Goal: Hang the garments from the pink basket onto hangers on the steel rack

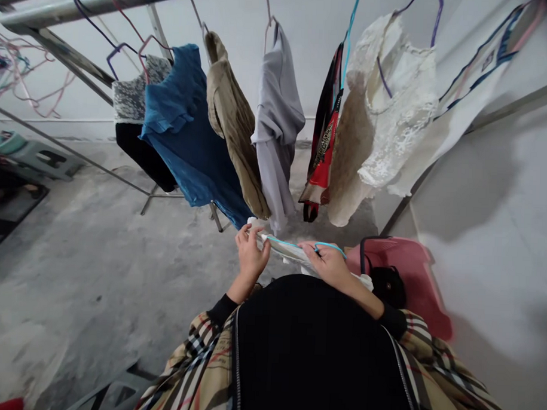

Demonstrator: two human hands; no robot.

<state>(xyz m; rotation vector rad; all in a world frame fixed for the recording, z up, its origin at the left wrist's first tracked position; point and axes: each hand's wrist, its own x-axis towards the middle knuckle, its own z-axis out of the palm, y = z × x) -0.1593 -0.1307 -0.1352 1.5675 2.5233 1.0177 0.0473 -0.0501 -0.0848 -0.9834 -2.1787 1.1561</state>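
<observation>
My left hand (251, 252) is closed, pinching the edge of a white garment (284, 250) held in front of my body. My right hand (328, 262) is closed around a light blue wire hanger (330, 246) that runs across the same garment. Both hands sit close together just below the hanging clothes. Part of the white garment is hidden under my right hand and behind my dark top.
A metal rail (83, 1) carries several hung garments: a blue shirt (186, 130), a tan piece (234, 126), a grey top (276, 121), a red patterned scarf (325, 141) and a cream lace top (388, 119). A pink basket (414, 276) stands at my right by the wall. Concrete floor (96, 264) spreads left.
</observation>
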